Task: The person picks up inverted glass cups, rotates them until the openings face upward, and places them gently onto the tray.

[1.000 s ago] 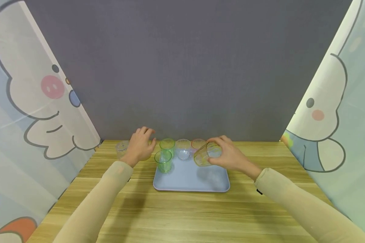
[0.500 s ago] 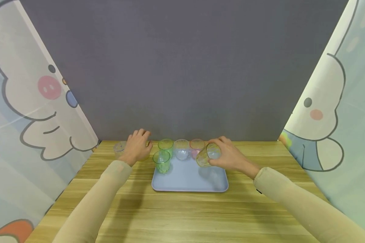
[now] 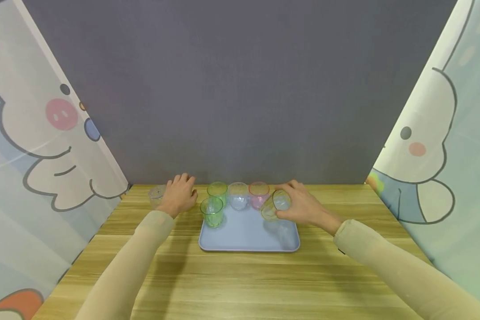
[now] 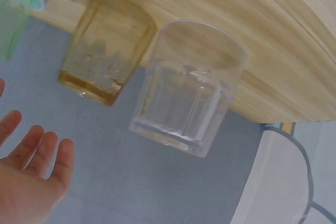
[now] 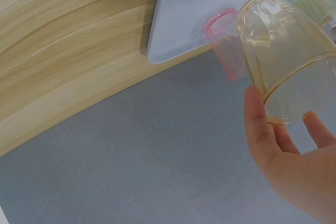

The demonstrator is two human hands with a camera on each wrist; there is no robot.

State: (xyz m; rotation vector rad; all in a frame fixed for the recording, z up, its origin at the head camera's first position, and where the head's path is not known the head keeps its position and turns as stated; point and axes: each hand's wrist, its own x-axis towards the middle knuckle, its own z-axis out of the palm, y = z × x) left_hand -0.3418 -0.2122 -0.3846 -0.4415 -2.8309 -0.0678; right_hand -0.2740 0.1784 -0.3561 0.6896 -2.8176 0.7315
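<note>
My right hand (image 3: pixel 302 205) grips a yellow see-through cup (image 3: pixel 270 209) between thumb and fingers. It holds this cup tilted above the right side of the pale blue tray (image 3: pixel 248 238). Upright on the tray stand two green cups (image 3: pixel 214 218), a clear cup (image 3: pixel 238 202) and a pink cup (image 3: pixel 258 200). My left hand (image 3: pixel 178 195) hovers left of the tray with loose, spread fingers and holds nothing. Near it an amber cup (image 4: pixel 107 45) and another clear cup (image 4: pixel 186 87) stand upside down on the table. In the head view the left hand mostly hides the amber cup.
The wooden table (image 3: pixel 240 284) reaches back to a grey wall panel (image 3: pixel 240 98). Curtains with cartoon prints (image 3: pixel 40 133) hang along both sides.
The yellow cup in my right hand has shifted slightly right and its tilt has changed a little. My left hand has dropped slightly and stays holding nothing. The cups on the tray stay put.
</note>
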